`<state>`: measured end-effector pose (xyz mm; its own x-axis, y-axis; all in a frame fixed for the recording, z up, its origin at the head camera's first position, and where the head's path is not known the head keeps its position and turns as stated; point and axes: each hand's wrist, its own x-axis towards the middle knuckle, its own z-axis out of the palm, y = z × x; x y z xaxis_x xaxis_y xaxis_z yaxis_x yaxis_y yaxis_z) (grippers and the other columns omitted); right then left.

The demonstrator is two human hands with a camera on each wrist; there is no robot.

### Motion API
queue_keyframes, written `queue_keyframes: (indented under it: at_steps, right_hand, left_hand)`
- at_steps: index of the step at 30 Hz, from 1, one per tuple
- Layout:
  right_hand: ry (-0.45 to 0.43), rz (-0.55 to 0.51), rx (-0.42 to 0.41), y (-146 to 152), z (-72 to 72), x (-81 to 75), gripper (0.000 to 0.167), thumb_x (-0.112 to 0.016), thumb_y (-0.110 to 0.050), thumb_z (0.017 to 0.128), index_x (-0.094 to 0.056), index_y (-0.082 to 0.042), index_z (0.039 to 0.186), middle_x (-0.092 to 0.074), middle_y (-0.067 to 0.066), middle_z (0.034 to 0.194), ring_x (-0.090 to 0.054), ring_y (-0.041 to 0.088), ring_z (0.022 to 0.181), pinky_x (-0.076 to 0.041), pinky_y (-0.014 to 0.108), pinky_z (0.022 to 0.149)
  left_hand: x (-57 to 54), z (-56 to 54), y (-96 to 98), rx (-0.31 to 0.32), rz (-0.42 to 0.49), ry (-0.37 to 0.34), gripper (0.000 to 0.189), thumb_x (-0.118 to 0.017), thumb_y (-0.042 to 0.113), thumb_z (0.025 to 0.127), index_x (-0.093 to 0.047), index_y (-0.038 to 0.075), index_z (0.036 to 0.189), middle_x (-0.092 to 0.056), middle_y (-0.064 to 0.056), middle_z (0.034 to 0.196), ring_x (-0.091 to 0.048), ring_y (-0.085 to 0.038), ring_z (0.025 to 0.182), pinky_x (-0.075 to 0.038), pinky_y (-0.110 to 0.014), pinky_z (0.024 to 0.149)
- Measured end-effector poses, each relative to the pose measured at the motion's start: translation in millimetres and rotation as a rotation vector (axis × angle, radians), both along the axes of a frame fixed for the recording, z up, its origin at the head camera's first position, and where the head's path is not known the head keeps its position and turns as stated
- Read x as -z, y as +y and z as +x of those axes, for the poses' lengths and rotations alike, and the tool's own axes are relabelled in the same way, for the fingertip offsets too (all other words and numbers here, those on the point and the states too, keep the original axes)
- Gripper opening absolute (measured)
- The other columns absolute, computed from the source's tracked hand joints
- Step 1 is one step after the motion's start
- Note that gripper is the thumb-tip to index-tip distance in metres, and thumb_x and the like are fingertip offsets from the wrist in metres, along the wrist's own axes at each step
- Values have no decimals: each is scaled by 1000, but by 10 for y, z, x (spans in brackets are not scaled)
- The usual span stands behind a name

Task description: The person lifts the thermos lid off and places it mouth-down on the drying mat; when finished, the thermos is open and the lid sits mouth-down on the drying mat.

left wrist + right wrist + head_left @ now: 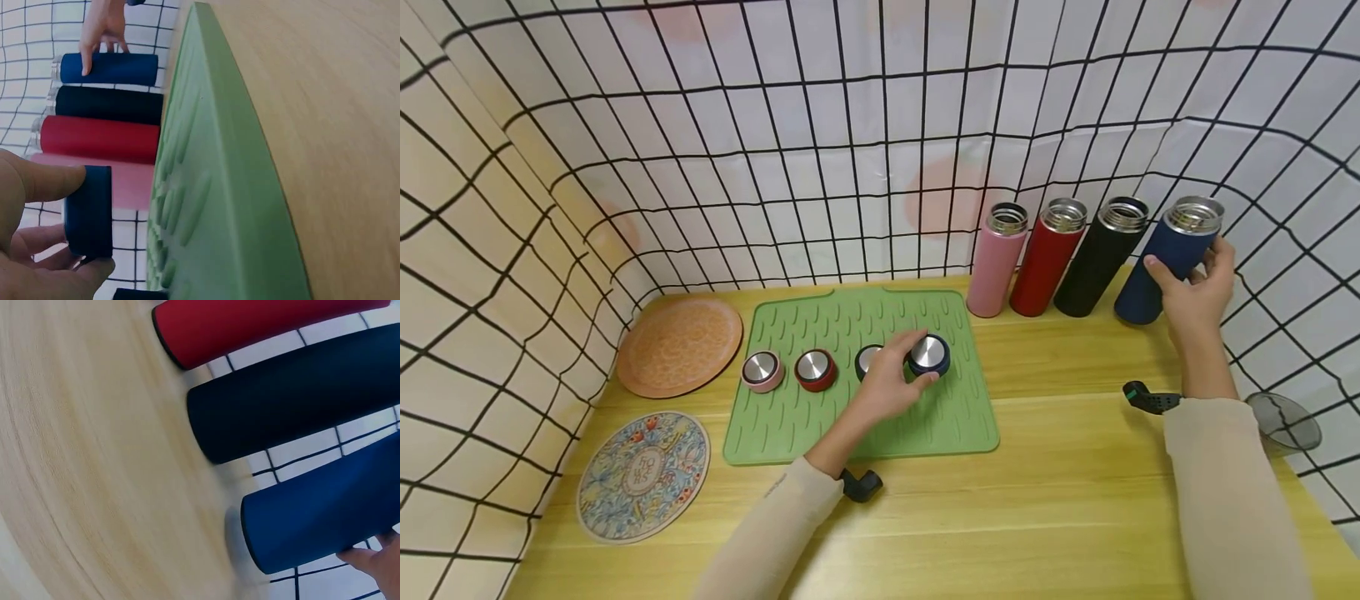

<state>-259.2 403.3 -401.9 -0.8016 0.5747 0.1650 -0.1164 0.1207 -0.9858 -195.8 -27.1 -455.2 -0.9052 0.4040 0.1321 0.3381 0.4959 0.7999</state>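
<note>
My left hand (891,379) pinches a dark blue thermos lid (929,355) by its sides, thumb and fingers around it, steel top up. In the left wrist view this lid (90,211) is held off the green mat (219,150). A black lid (868,358) is partly hidden behind that hand; a red lid (816,370) and a pink lid (763,372) sit farther left. At the right, my right hand (1198,287) grips an open dark blue thermos bottle (1168,258) around its body. Whether its base (269,534) touches the table cannot be told.
Lidless black (1093,262), red (1047,262) and pink (995,267) bottles stand in a row left of the blue one. Two round placemats (681,346) lie at the left. Wire mesh (850,158) borders the table; a mesh cup (1285,423) stands by the right forearm.
</note>
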Motion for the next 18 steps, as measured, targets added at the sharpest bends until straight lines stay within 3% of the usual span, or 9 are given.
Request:
queue_keyframes:
  at_steps: [4, 12, 18]
  right_hand:
    - [3, -80, 13, 27, -77, 39, 74, -80, -11, 89, -42, -35, 149, -44, -6, 158, -48, 21, 142, -34, 39, 124]
    - [1, -89, 26, 31, -187, 99, 76, -79, -14, 91, -38, -37, 151, -40, -4, 160, -41, 20, 148, -30, 39, 127]
    - [-48, -61, 31, 38, -247, 166, 79, -78, -19, 92, -33, -40, 152, -36, -5, 163, -37, 18, 151, -26, 39, 128]
  left_hand:
    - [58, -28, 36, 10, -31, -5, 67, -75, 18, 95, -46, 8, 155, -45, -12, 160, -42, -30, 149, -37, -45, 123]
    - [145, -55, 92, -27, -85, -13, 66, -73, 19, 97, -45, 11, 156, -43, -11, 161, -41, -36, 148, -36, -54, 121]
    - [216, -87, 105, -3, -92, -3, 65, -71, 15, 98, -44, 9, 157, -40, -14, 162, -40, -35, 149, -39, -51, 120]
